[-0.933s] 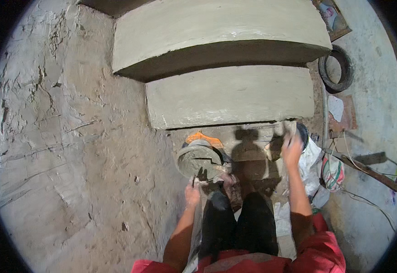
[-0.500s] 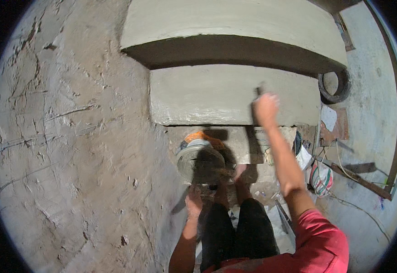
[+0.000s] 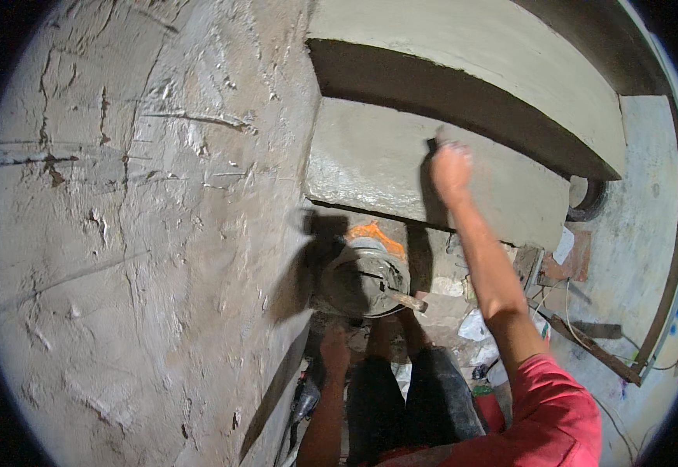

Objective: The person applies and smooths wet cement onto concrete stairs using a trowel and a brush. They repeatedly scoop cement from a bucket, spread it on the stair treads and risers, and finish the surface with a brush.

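Note:
My right hand (image 3: 452, 170) is closed over the wet grey cement slab (image 3: 366, 152), near its back edge. A small dark thing shows at the fingertips, too blurred to name. My left hand (image 3: 335, 346) hangs low in shadow by the rough wall; its fingers are not clear. Just beyond it stands a round bucket (image 3: 339, 302) of grey mix. A tool's wooden handle (image 3: 407, 300) sticks out over the bucket's rim.
Above the slab juts a second cement-coated slab (image 3: 463, 43). The rough plastered wall (image 3: 144, 233) bounds the left side. An orange bag (image 3: 378, 236) lies behind the bucket. On the right are a black ring (image 3: 592, 202) and a long bar (image 3: 595, 342) on the floor.
The view has swung left, so the slabs and bucket sit farther right. My right hand has moved left along the slab and toward its back edge. The tool handle in the bucket now shows clearly.

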The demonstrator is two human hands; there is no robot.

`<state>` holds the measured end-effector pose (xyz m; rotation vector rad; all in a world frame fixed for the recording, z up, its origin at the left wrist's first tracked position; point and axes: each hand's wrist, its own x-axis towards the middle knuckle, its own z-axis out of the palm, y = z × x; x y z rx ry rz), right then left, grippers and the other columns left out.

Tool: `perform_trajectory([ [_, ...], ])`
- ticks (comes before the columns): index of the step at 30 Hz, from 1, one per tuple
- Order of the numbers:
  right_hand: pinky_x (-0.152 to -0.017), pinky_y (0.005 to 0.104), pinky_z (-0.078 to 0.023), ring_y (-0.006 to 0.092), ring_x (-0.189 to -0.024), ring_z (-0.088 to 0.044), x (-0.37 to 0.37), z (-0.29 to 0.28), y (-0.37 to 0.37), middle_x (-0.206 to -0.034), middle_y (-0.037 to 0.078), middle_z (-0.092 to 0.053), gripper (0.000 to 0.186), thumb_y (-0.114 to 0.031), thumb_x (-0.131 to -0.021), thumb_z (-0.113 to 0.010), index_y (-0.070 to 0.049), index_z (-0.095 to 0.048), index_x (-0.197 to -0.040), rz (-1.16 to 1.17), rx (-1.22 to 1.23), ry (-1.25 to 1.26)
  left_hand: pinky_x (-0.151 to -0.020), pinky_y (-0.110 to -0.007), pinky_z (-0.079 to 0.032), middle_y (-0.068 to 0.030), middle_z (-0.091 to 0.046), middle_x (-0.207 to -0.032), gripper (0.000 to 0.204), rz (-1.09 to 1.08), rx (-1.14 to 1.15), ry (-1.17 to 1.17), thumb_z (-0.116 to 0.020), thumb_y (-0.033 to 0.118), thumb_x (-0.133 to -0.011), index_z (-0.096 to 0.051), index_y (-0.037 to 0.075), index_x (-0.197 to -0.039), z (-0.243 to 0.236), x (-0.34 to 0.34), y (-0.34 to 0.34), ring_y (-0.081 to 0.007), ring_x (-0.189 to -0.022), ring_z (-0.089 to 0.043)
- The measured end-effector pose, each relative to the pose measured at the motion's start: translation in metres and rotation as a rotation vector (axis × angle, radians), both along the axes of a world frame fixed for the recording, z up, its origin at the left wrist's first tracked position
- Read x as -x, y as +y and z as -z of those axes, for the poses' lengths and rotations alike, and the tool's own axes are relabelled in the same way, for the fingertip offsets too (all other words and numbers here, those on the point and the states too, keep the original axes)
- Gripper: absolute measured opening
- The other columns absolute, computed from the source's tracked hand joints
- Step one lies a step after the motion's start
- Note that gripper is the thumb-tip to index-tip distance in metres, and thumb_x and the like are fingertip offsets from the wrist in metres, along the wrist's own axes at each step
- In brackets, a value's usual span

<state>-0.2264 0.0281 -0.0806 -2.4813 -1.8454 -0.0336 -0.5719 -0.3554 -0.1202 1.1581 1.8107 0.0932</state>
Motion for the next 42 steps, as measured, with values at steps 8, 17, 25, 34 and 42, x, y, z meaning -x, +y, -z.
perform_trajectory([
  [8, -0.081, 0.0488, -0.06, 0.037, -0.109, -0.066, 0.107, -0.009, 0.034, -0.109, 0.021, -0.07, 0.022, -0.005, -0.087, -0.058, 0.003, -0.07, -0.104, -0.451, -0.19, 0.165, -0.104, -0.052, -0.048, -0.0269, -0.063, -0.129, 0.033, 0.324, -0.474, 0.144, -0.058, 0.004, -0.094, -0.062, -0.007, -0.125, 0.018, 0.01, -0.017, -0.0441, -0.119, -0.061],
  [17, -0.094, 0.0471, -0.057, 0.0319, -0.114, -0.063, 0.1, 0.0, 0.054, -0.115, 0.013, -0.068, 0.028, -0.006, -0.087, -0.059, -0.005, -0.067, -0.114, -0.647, 0.032, 0.176, -0.107, -0.052, -0.045, -0.0265, -0.059, -0.139, 0.035, 0.286, -0.335, 0.127, -0.054, 0.007, -0.1, -0.058, -0.003, -0.133, 0.018, 0.018, -0.019, -0.0454, -0.126, -0.057],
  [25, -0.086, 0.0458, -0.059, 0.0321, -0.113, -0.063, 0.079, 0.013, 0.101, -0.112, 0.013, -0.069, 0.026, -0.009, -0.088, -0.058, -0.004, -0.068, -0.11, -0.613, -0.028, 0.04, -0.113, -0.053, -0.04, -0.0272, -0.058, -0.14, 0.043, -0.051, -0.2, -0.091, -0.049, 0.021, -0.108, -0.052, -0.002, -0.143, 0.019, 0.009, -0.016, -0.0451, -0.129, -0.055],
  [34, -0.082, 0.0463, -0.06, 0.0301, -0.112, -0.065, 0.109, 0.009, 0.068, -0.11, 0.014, -0.071, 0.026, -0.012, -0.089, -0.059, 0.001, -0.071, -0.108, -0.683, 0.047, 0.09, -0.111, -0.047, -0.042, -0.0246, -0.061, -0.137, 0.046, 0.018, -0.065, -0.059, -0.05, 0.027, -0.107, -0.055, 0.0, -0.143, 0.011, 0.003, -0.009, -0.0381, -0.13, -0.057],
  [42, -0.104, 0.0491, -0.048, 0.0302, -0.119, -0.058, 0.098, 0.009, 0.076, -0.122, 0.01, -0.066, 0.034, -0.012, -0.089, -0.058, -0.006, -0.065, -0.122, -0.669, -0.151, 0.091, -0.105, -0.047, -0.047, -0.0237, -0.061, -0.139, 0.045, -0.131, -0.04, -0.167, -0.051, 0.029, -0.106, -0.057, 0.005, -0.144, 0.003, -0.023, 0.03, -0.0382, -0.13, -0.057],
])
